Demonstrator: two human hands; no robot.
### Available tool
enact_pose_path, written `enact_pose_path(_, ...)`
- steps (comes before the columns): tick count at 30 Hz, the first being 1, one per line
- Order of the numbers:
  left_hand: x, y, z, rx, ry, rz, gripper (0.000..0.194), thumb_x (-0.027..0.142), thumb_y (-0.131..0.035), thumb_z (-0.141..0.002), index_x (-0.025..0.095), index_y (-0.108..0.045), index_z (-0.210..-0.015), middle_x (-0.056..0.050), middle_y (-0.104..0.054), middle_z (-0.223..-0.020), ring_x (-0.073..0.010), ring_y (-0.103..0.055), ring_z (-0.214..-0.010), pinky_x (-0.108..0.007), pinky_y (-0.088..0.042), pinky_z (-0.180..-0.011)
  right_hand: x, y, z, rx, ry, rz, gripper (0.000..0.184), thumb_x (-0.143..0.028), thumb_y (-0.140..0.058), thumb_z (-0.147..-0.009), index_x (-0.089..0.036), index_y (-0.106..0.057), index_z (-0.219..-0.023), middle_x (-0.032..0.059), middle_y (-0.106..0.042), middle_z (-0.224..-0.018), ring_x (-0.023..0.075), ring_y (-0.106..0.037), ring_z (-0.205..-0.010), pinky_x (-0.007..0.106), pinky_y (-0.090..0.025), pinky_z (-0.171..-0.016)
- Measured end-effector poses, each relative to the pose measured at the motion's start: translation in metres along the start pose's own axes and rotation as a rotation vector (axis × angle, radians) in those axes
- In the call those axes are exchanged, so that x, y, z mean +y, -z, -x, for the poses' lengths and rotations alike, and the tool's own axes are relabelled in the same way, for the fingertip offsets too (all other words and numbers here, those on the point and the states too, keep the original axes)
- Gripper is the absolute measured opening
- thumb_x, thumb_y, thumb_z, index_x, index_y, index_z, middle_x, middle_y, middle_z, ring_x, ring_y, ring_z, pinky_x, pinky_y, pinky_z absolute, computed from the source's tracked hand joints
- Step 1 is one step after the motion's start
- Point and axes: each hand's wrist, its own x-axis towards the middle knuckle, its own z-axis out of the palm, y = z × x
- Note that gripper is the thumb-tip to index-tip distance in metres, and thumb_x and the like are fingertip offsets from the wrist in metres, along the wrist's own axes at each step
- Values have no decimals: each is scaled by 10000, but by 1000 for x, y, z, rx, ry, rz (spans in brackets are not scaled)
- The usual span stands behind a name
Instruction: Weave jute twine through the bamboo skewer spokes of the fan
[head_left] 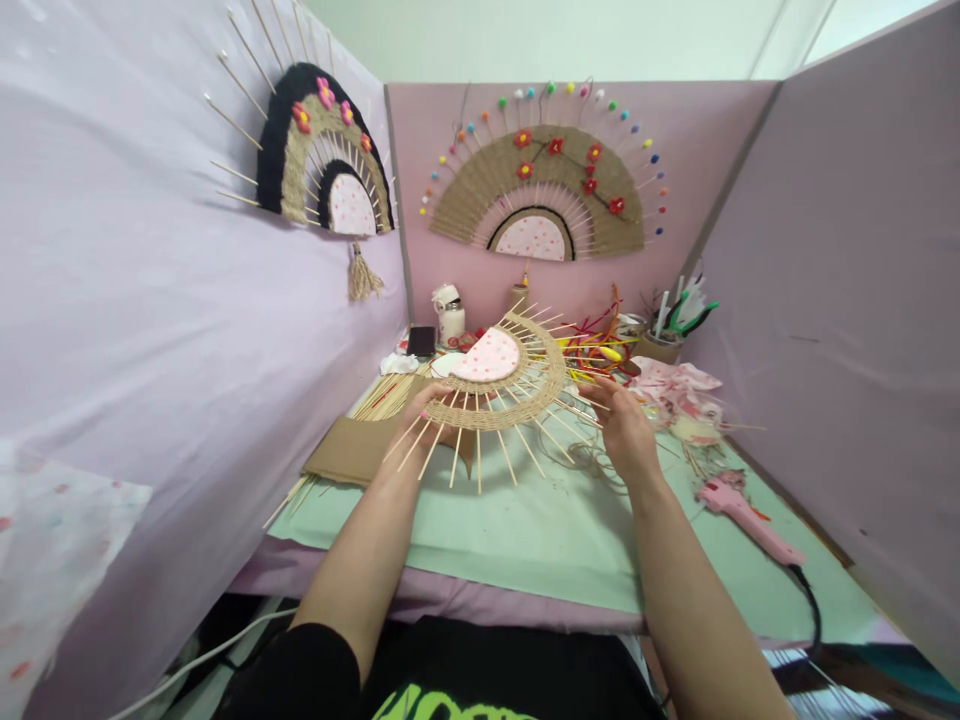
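A half-round woven fan [541, 392] is held up over the table, tilted, with thin bamboo sticks radiating past its twine band. Its inner half-disc [491, 356] is white cloth with pink dots. My left hand [431, 408] grips the fan at its left end, fingers partly hidden behind it. On the other side, my right hand [619, 420] has its fingers around stick ends near the right edge. Loose twine [600, 465] lies on the table below the fan, close to my right hand.
A pink glue gun [754, 520] with a black cord lies at right. Brown cardboard [345, 450] and bamboo sticks [386, 397] are at left. Behind stand a white bottle [450, 322] and a tool pot [658, 347]. Two finished fans, one a wide fan [465, 200], hang on the walls.
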Motion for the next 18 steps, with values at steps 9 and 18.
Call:
enact_pose_path(9, 1, -5, 1, 10, 90, 101, 461, 178, -357, -736, 90, -522, -1158, -88, -680, -998, -291, -551, -1065, -431, -365, -927, -5, -2, -1, -43, -219, -142, 243, -448, -523, -766, -243, -652, -749, 29, -702, -920, 208, -608, -993, 373, -398, -958)
enact_pose_path(18, -1, -4, 1, -34, 94, 147, 545, 163, -407, -719, 90, -455, -1257, -119, -648, -1088, -310, -540, -1095, -452, -343, -941, 0, 1, -2, -92, -252, -135, 389, -504, -439, -799, -219, -697, -857, 54, -717, -893, 234, -592, -1031, 388, -334, -1011)
